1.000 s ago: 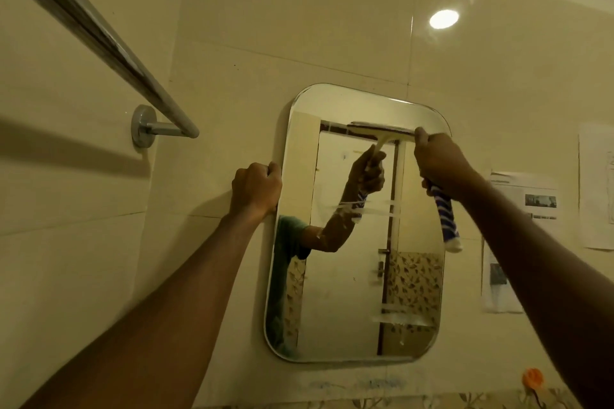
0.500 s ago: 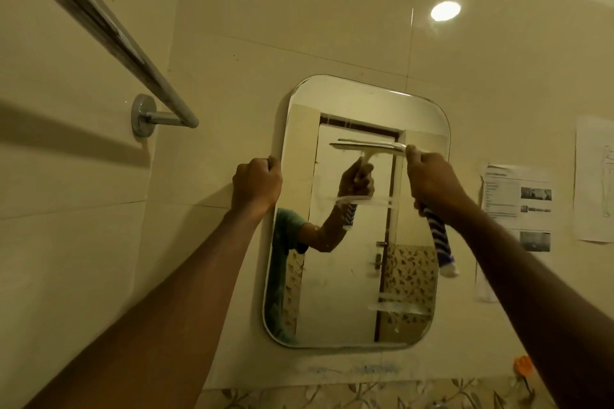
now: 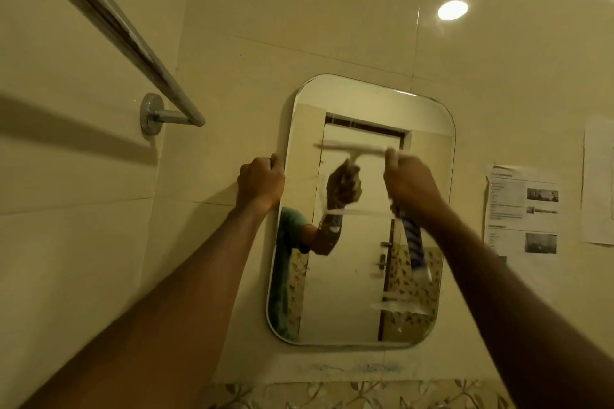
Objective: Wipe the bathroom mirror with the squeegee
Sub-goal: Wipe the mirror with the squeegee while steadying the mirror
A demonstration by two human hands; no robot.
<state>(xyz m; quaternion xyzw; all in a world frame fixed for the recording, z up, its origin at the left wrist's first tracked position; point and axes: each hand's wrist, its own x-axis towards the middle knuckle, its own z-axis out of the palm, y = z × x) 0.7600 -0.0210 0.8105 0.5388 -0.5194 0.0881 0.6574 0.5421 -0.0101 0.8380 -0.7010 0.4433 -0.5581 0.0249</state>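
While the right hand [image 3: 410, 184] stays clenched around the squeegee [image 3: 352, 149], blade blurred just above its knuckles, left hand [image 3: 260, 183] curled shut on the mirror [image 3: 362, 276] edge

Both your bare arms reach up and forward, your left hand [image 3: 261, 182] curled in a loose fist with its knuckles out and fingertips tucked at the mirror's [image 3: 428, 116] left edge, your right hand [image 3: 409, 183] clenched around the squeegee [image 3: 352, 149] handle, wrist bent slightly.
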